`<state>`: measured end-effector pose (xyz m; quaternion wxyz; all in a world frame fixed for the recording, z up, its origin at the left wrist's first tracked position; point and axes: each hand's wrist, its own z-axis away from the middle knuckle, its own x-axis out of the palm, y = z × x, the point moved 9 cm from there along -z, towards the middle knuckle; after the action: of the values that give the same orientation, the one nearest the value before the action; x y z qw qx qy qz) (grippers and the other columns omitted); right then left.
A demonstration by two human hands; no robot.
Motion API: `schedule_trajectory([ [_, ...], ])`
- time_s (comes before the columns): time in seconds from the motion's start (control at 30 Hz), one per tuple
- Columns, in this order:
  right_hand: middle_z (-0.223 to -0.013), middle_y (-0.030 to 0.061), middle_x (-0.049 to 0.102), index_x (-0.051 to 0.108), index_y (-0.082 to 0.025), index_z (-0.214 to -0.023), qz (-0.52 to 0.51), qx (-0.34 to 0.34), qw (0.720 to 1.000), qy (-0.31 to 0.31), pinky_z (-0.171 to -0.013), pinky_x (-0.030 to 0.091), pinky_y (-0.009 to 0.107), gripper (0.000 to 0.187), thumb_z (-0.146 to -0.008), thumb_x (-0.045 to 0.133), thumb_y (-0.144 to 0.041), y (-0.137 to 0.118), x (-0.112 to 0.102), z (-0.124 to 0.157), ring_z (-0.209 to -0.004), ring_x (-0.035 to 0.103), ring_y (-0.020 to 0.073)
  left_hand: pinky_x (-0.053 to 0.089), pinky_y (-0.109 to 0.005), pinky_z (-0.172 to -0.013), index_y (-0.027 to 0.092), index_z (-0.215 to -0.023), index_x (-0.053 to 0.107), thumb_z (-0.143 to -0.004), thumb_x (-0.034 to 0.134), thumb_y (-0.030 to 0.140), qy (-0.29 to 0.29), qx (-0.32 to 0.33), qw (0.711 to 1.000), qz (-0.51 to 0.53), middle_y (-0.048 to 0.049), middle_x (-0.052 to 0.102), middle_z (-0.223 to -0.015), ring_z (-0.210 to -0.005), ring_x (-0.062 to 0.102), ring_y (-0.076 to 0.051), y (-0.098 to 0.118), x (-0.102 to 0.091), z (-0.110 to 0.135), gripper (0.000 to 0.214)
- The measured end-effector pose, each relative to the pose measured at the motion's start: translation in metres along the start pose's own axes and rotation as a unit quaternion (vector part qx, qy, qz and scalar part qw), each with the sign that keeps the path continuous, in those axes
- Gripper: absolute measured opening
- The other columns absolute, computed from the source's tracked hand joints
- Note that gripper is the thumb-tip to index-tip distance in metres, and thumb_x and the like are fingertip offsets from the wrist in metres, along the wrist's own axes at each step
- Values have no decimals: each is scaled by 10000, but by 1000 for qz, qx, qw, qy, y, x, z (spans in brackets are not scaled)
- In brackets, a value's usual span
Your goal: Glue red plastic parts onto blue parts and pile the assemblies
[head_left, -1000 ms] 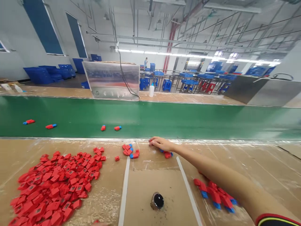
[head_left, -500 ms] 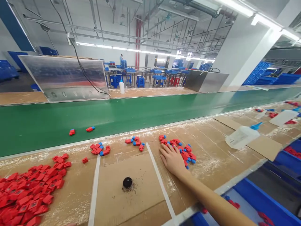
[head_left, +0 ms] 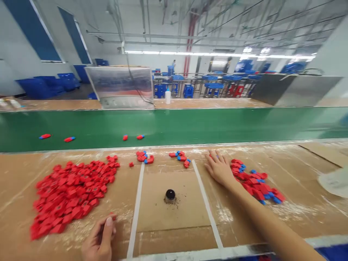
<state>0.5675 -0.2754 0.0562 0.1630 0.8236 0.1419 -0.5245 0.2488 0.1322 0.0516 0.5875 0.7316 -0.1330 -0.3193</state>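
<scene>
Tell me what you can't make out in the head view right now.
Left hand: its fingers hide whether it holds a part.
Pale object: cut off by the right edge, so its kind is unclear.
Red parts: too small and blurred for any markings.

The green conveyor belt [head_left: 190, 123] carries 4 red-and-blue parts [head_left: 125, 137]. The cardboard-covered bench [head_left: 293, 217] along its near edge holds 4 heaps of red parts [head_left: 73, 192], 2 white tape strips [head_left: 138, 206] and 1 black knob [head_left: 170, 194]. There is 1 left hand [head_left: 99, 241] and 1 right hand [head_left: 219, 168].
</scene>
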Motion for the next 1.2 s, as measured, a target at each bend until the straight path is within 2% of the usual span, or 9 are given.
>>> schedule_trajectory([
  [0.1,-1433,109,487,552,-179,-1327,-18,-26,999,-29,-1038,375,549,436,-981,358,-359,-5,23,-17,-1326,402,351,492,-257,-613,182,-934,676,-798,552,591,33,15,993,-111,-8,642,-684,-658,613,-187,9,-23,1,448],
  [0.17,-1351,114,566,588,-166,-1270,-25,-45,998,-43,-1012,417,518,431,-977,331,-349,0,32,-16,-1267,475,327,494,-274,-634,198,-992,666,-833,510,560,7,19,982,-185,-18,676,-732,-677,637,-202,13,-27,-2,425],
  [0.33,-1307,147,592,601,-125,-1225,-3,-69,997,-36,-1013,401,557,469,-961,282,-347,30,38,14,-1223,509,344,471,-316,-644,204,-1148,606,-865,483,530,-92,33,941,-324,-20,665,-758,-693,635,-229,9,-5,-13,449],
  [0.5,-1289,182,579,606,-124,-1199,11,-91,995,26,-964,436,567,501,-972,277,-426,31,22,7,-1195,514,379,463,-333,-689,201,-891,642,-821,568,395,-151,57,925,-344,-34,655,-752,-725,617,-239,6,19,-21,219],
  [0.6,-1222,188,598,612,-120,-1178,-66,-131,989,34,-945,472,505,475,-981,292,-409,0,5,-31,-1128,556,348,480,-307,-705,226,-960,663,-844,561,426,-190,59,942,-269,-26,685,-813,-741,630,-218,2,25,-24,253],
  [0.77,-1166,151,613,603,-171,-1179,-194,-171,966,-8,-887,513,446,382,-975,331,-345,-80,1,-114,-1043,604,300,486,-297,-676,224,-1021,673,-836,570,466,-147,42,959,-239,-19,681,-780,-701,625,-216,-8,15,-37,321],
  [0.9,-1179,114,609,584,-202,-1211,-214,-217,952,-36,-864,538,376,342,-964,377,-317,-154,29,-172,-1001,635,252,461,-289,-681,229,-964,679,-854,559,337,-202,47,942,-265,-13,651,-762,-699,600,-201,-5,25,-38,195],
  [1.0,-1309,134,530,500,-189,-1331,-225,-231,945,-50,-943,511,387,412,-939,418,-283,-197,56,-209,-1126,591,261,443,-274,-679,234,-947,675,-873,555,324,-253,14,936,-244,-9,648,-778,-697,582,-183,-4,26,-32,168],
  [1.2,-1562,189,194,275,-128,-1489,-236,-226,942,-79,-1012,425,543,604,-915,436,-224,-241,102,-245,-1336,383,364,430,-250,-666,214,-1034,661,-842,625,400,-227,-102,965,-82,-1,594,-752,-713,542,-167,-18,-2,-22,270],
])
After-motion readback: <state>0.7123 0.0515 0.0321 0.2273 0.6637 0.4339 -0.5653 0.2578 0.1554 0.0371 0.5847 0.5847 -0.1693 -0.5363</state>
